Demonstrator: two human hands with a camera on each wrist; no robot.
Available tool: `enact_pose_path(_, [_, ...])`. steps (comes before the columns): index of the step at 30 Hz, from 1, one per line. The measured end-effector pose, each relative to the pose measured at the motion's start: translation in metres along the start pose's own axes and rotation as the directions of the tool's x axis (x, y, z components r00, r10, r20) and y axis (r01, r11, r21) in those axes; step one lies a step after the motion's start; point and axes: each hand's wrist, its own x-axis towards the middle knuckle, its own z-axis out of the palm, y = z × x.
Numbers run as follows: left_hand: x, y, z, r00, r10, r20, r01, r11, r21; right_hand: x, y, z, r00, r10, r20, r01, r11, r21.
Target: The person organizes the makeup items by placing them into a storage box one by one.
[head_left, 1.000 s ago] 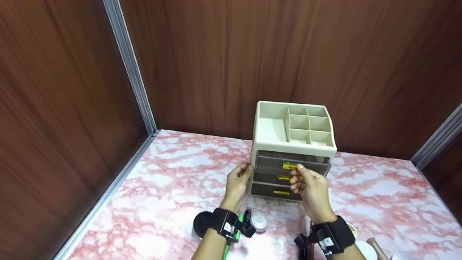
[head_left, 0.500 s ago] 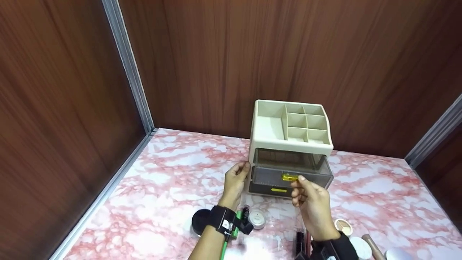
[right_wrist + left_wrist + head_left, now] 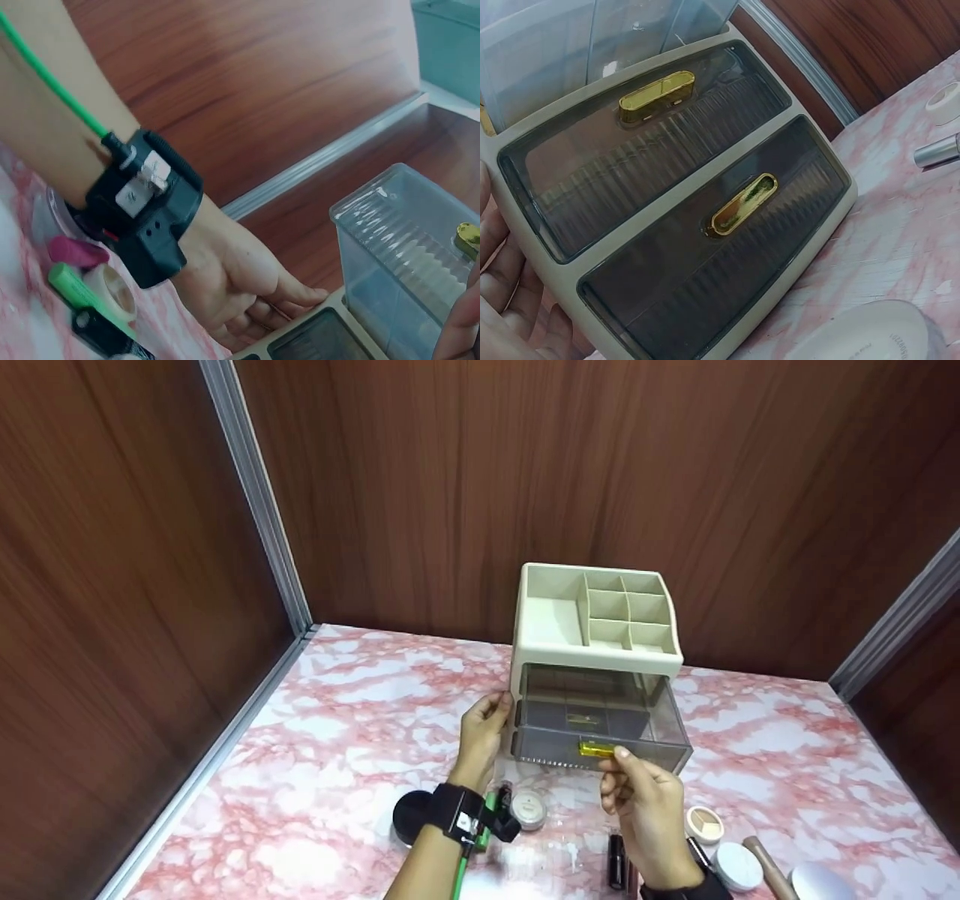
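A cream cosmetic organizer (image 3: 600, 658) stands upright, with divided compartments on top and smoky drawers below. Its top drawer (image 3: 546, 747) is pulled well out over the lower ones. My right hand (image 3: 646, 810) pinches the yellow-gold handle (image 3: 595, 749) of that drawer between thumb and fingers. At the organizer's left side, my left hand (image 3: 480, 735) holds the front edge, thumb on the frame and fingers bent along the side. The left wrist view shows two lower drawers, one above the other, pushed in; the upper has a gold handle (image 3: 656, 94), the bottom another gold handle (image 3: 744, 204).
Left of centre lie a black round compact (image 3: 412, 816), a green tube (image 3: 484, 838) and a clear-lidded jar (image 3: 529, 810). At right are a black tube (image 3: 616, 862), a three-shade palette (image 3: 705, 824), a white jar (image 3: 738, 866) and a tan tube (image 3: 769, 866). Wood-look panels (image 3: 420, 495) enclose the table.
The right hand has drawn the top drawer from slightly out to far out, toward the viewer and downward in view. The left hand has stayed at the organizer's side.
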Motion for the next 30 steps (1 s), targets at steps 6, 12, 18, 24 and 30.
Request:
enact_pose_path(6, [0.007,-0.015,-0.003,1.0,0.012,-0.025,-0.012,1.0,0.025,-0.005,0.004,-0.002,1.0,0.029,0.002,-0.029,1.0,-0.007])
enact_pose_path(12, [0.005,-0.012,-0.001,0.999,0.036,-0.035,-0.034,0.997,0.064,-0.007,0.009,-0.005,0.999,0.041,0.019,-0.041,0.999,-0.008])
enact_pose_path(18, [0.004,-0.013,-0.002,0.999,-0.004,-0.04,0.006,0.998,0.064,-0.007,0.012,-0.006,0.999,0.023,0.025,-0.022,0.999,-0.029])
enact_pose_path(24, [-0.008,0.014,0.001,1.0,0.015,-0.024,-0.012,0.991,0.134,-0.006,0.012,-0.005,1.0,0.006,0.029,-0.005,1.0,-0.025])
enact_pose_path(30, [-0.011,0.017,0.001,1.0,-0.022,-0.002,0.022,0.995,0.092,-0.007,0.007,-0.009,1.0,-0.016,0.02,0.017,0.999,-0.048])
